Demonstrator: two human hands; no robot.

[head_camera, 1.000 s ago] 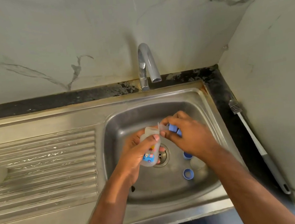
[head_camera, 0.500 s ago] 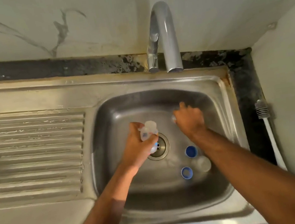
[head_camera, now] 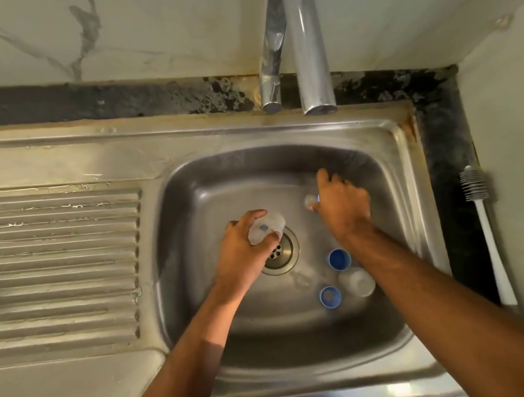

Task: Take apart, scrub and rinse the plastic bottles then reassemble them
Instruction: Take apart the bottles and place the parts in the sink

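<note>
1. Steel sink point(head_camera: 393, 159) with ribbed drainboard point(head_camera: 50, 261) at 9 o'clock; marble wall behind.
2. Tap point(head_camera: 305, 40) at 12 o'clock; brush point(head_camera: 489, 233) at 3 o'clock on dark counter.
3. Left hand point(head_camera: 244, 251) curled round clear bottle point(head_camera: 266, 228), over drain point(head_camera: 280, 251).
4. Right hand point(head_camera: 342, 204) at 1 o'clock, pinching a small clear part point(head_camera: 310, 201).
5. Two blue caps point(head_camera: 339, 258), clear piece point(head_camera: 357, 282) at 5 o'clock.
</note>
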